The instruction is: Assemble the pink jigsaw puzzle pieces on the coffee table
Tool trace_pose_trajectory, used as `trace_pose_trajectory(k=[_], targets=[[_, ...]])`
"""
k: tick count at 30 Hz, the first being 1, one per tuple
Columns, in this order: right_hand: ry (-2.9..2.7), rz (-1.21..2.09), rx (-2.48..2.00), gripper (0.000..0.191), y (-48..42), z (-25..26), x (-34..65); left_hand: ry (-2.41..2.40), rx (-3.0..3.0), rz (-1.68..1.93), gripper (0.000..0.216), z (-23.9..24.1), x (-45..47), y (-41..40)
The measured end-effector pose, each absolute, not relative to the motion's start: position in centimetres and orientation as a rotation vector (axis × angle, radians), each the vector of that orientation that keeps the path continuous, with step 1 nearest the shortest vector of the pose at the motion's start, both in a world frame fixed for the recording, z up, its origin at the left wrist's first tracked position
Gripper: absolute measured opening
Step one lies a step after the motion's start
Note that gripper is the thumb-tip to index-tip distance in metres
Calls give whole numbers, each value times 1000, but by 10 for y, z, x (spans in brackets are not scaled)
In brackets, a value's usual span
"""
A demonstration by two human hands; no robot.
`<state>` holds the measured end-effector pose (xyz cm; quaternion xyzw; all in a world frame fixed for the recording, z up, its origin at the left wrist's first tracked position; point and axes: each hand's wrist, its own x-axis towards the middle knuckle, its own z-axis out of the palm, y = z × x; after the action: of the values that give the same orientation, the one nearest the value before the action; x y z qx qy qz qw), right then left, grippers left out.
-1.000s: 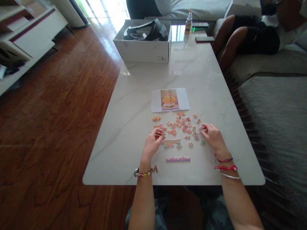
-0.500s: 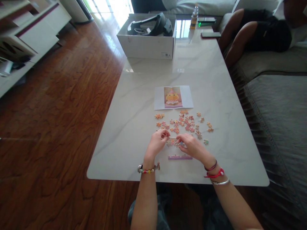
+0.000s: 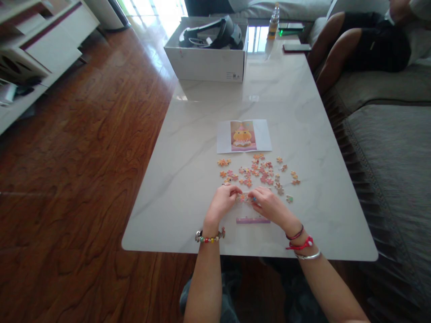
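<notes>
A small group of jigsaw puzzle pieces [image 3: 243, 198] lies between my hands near the table's front. My left hand [image 3: 225, 197] is closed, its fingertips pinching the left end of that group. From the other side, my right hand [image 3: 265, 200] grips the right end with thumb and fingers together, partly hiding the pieces. Just below lies a joined purple puzzle strip [image 3: 252, 220]. Loose jigsaw pieces [image 3: 262, 172], mostly orange and pink, are scattered beyond my hands. Behind them rests a creased sheet [image 3: 243, 136] printed with a yellow character in a party hat.
The white marble-patterned table [image 3: 188, 179] has an open white box [image 3: 208, 63] at its far end, holding a black headset [image 3: 215, 33]. A bottle [image 3: 273, 22] and a flat dark device [image 3: 296, 48] stand nearby. A person [image 3: 367, 45] sits on the sofa at right.
My left hand has shifted slightly right and down, closer to my right hand. An orange piece near the left fingers is now uncovered. My right hand has barely moved.
</notes>
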<state>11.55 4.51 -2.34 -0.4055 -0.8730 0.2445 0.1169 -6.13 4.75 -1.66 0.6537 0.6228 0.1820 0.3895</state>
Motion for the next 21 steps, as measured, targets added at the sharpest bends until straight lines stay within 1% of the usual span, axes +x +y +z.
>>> trace_pose_trajectory(k=[5,9,12,14,16,21], targets=[[-2526,753,-1196,14,45,-20,117,1586,1674,456,28,-17,-59,47],[-2445,824,-1213,14,46,-20,121,1564,1707,446,21,-15,-58,45],[-2427,862,-1220,18,45,-21,121,1561,1717,441,17,-14,-57,44],[-2419,847,-1249,24,44,-22,119,1575,1708,436,15,-14,-56,44],[-2427,813,-1283,27,43,-23,115,1583,1696,435,16,-15,-57,45],[-2428,750,-1328,9,45,-22,117,1560,1595,508,24,-16,-60,45]])
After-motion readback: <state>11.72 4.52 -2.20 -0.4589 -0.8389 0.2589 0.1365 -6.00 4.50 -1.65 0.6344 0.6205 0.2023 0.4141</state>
